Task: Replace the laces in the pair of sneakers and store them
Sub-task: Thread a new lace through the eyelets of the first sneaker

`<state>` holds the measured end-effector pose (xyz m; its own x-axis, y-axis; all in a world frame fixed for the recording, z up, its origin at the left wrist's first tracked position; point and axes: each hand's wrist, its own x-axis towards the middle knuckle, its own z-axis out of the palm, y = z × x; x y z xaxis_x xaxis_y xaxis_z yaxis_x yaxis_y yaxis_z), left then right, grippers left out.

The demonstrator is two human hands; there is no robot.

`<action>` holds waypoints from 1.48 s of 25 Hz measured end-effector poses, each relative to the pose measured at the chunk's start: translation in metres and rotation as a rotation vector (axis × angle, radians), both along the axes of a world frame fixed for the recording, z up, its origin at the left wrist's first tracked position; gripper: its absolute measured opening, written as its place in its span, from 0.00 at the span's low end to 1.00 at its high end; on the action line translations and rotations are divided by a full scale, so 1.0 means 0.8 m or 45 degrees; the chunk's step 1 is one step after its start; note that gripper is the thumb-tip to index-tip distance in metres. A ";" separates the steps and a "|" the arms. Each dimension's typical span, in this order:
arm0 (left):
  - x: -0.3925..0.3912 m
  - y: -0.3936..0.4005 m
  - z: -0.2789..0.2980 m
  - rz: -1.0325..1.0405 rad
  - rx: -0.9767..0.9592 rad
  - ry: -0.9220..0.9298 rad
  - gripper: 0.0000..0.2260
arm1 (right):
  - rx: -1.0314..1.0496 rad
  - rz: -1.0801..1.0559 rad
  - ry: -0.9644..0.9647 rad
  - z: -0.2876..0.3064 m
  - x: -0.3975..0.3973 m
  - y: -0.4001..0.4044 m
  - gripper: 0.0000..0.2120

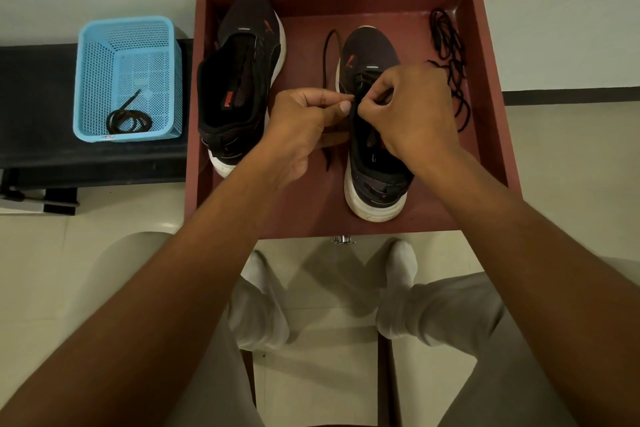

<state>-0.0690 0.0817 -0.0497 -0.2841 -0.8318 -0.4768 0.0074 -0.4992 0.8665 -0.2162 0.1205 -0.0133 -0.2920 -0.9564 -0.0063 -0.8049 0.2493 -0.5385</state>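
Two black sneakers with white soles stand in a red-brown wooden drawer (491, 135). The left sneaker (242, 80) is unlaced and gapes open. Over the eyelets of the right sneaker (374, 180) both my hands meet. My left hand (304, 121) pinches a black lace (329, 55) between thumb and forefinger; the lace loops up to the left of the shoe, and its end hangs below my hand. My right hand (412, 107) is closed on the lace at the shoe's tongue. A loose black lace (450, 62) lies tangled along the drawer's right wall.
A light blue perforated plastic basket (128, 76) sits on a dark bench (38, 135) to the left, with a coiled black lace (128, 120) inside. My knees and white socks are below the drawer on a pale tiled floor.
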 end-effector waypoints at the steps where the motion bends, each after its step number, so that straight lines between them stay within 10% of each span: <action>1: 0.000 0.000 0.000 0.003 0.000 -0.003 0.07 | 0.030 -0.013 -0.026 0.002 -0.002 -0.001 0.05; 19: -0.003 0.001 0.002 0.026 0.019 0.008 0.06 | -0.020 -0.109 -0.448 -0.008 -0.012 -0.003 0.06; 37: -0.017 -0.004 0.009 0.031 -0.264 -0.273 0.05 | 0.135 0.040 -0.318 -0.010 -0.025 -0.007 0.19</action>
